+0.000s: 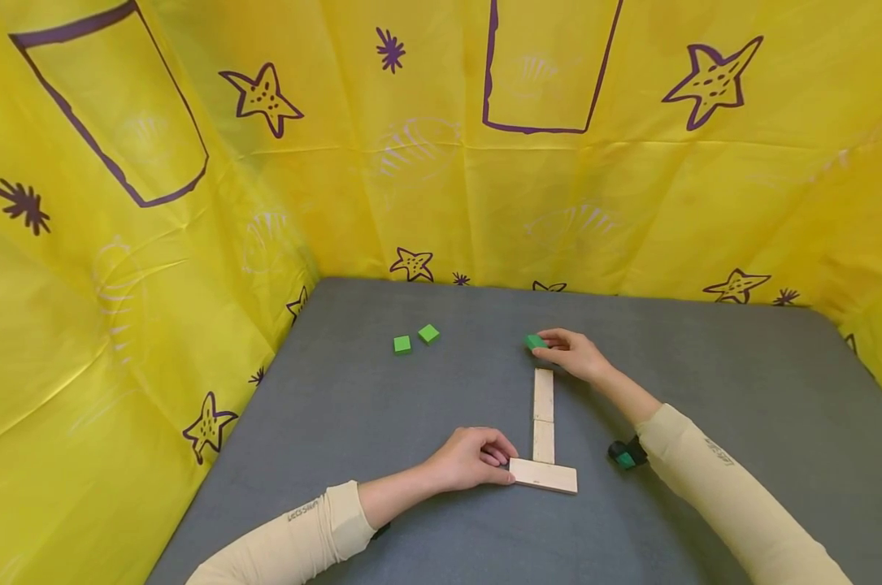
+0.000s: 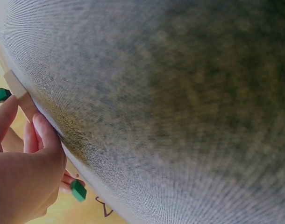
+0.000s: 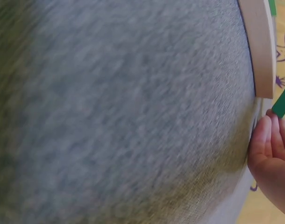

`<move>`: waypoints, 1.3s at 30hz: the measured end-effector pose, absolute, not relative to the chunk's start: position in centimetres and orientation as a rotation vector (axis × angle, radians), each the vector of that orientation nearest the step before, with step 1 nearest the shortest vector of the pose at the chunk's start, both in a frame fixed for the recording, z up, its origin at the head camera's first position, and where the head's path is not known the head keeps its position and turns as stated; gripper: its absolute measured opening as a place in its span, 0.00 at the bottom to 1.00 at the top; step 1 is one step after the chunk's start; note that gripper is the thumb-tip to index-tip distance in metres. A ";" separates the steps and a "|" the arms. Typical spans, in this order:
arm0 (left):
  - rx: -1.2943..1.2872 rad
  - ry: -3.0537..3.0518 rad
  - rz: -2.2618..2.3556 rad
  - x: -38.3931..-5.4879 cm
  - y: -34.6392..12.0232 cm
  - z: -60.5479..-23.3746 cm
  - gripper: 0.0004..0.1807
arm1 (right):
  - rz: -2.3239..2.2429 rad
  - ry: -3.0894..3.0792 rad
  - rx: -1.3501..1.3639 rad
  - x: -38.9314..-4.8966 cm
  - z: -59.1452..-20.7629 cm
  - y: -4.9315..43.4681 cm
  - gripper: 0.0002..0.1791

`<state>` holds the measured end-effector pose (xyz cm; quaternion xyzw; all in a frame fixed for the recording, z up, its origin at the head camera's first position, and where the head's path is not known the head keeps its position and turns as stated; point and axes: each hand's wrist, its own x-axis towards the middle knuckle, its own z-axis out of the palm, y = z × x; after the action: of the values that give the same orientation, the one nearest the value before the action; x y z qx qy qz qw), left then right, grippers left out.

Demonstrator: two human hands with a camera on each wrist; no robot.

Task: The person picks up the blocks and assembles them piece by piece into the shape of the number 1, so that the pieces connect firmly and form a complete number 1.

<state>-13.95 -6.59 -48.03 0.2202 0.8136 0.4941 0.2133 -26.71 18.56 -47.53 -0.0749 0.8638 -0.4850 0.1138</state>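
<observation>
In the head view my right hand point(image 1: 571, 355) pinches a dark green block point(image 1: 534, 342) just past the far end of a line of plain wooden blocks point(image 1: 544, 394). The right wrist view shows this green block point(image 3: 283, 102) between fingertips, off the surface. My left hand point(image 1: 470, 460) pinches the left end of a crosswise wooden block point(image 1: 545, 475), which lies flat. Two wooden blocks, end to end, run away from its far side, making an upside-down T. Thumb and fingers stand at either side of that block point(image 2: 21, 93) in the left wrist view.
Two light green blocks point(image 1: 414, 340) lie on the grey table point(image 1: 353, 406) at the far left. A yellow curtain point(image 1: 426, 179) with purple drawings hangs along the table's back and left. A black-and-green wrist device point(image 1: 626, 454) sits under the right forearm.
</observation>
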 end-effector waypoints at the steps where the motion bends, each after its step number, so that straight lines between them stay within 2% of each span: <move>1: 0.611 2.259 1.370 -13.9 -6.6 -48.0 0.12 | -1.424 2.531 -0.210 -26.7 -47.6 18.7 0.29; 24: 0.595 2.252 1.380 -13.8 -6.5 -47.8 0.12 | -1.185 2.697 -0.373 -25.8 -48.0 20.1 0.27; 39: 0.592 2.240 1.387 -13.9 -6.6 -47.9 0.12 | -1.181 2.712 -0.426 -25.7 -48.2 20.0 0.26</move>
<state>-13.87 -6.61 -47.87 0.2138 0.8095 0.5011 0.2189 -25.68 20.04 -48.22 -0.1423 0.9047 -0.3942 0.0765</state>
